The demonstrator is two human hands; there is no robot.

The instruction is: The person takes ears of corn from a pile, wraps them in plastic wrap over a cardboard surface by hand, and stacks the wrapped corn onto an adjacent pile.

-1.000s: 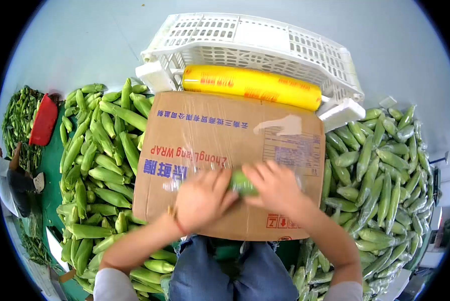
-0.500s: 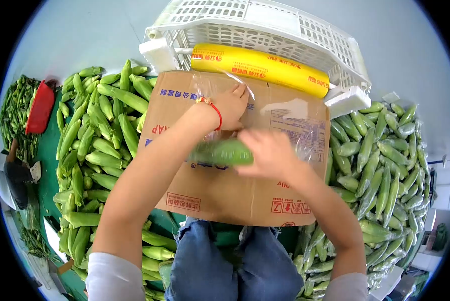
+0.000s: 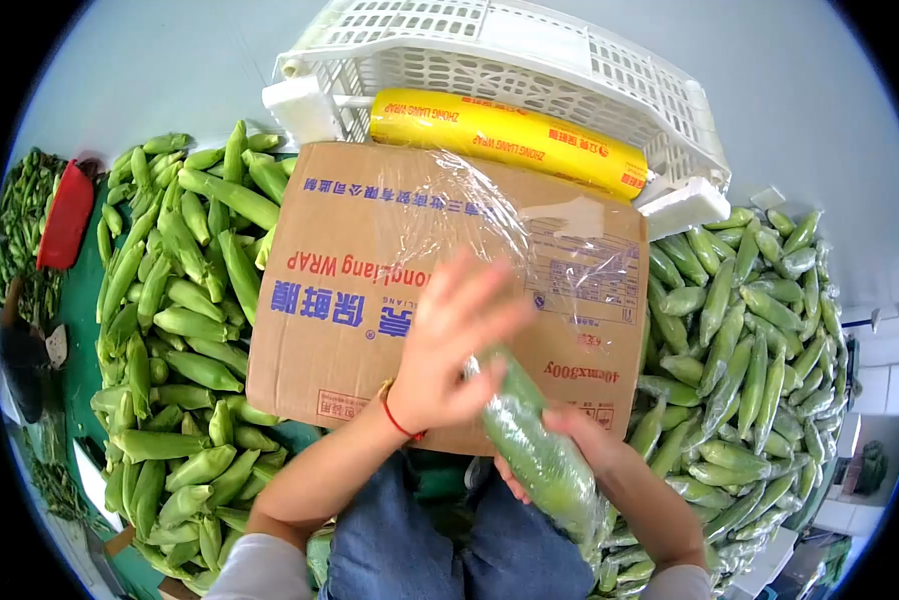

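Note:
An ear of corn in its green husk (image 3: pixel 537 452), wrapped in clear film, slants over the near right edge of the cardboard box. My right hand (image 3: pixel 581 440) is closed around its lower half. By the corn's upper tip, my left hand (image 3: pixel 457 335) has its fingers spread and slightly blurred; whether its thumb touches the tip I cannot tell. A red cord bracelet (image 3: pixel 401 422) is on the left wrist. Clear cling film (image 3: pixel 474 195) lies crumpled across the top of the cardboard box (image 3: pixel 314 215), coming from the yellow film roll (image 3: pixel 509 135).
The roll sits in front of a white plastic crate (image 3: pixel 509 50) behind the box. Unwrapped corn ears (image 3: pixel 194 320) are heaped at left, film-wrapped ears (image 3: pixel 739 350) at right. A red scoop-like container (image 3: pixel 66 215) stands far left beside other green vegetables (image 3: pixel 27 225).
The corn has moved from the box's middle toward me and to the right, in my right hand. My left hand has come off the film near the roll and swung down beside the corn's tip.

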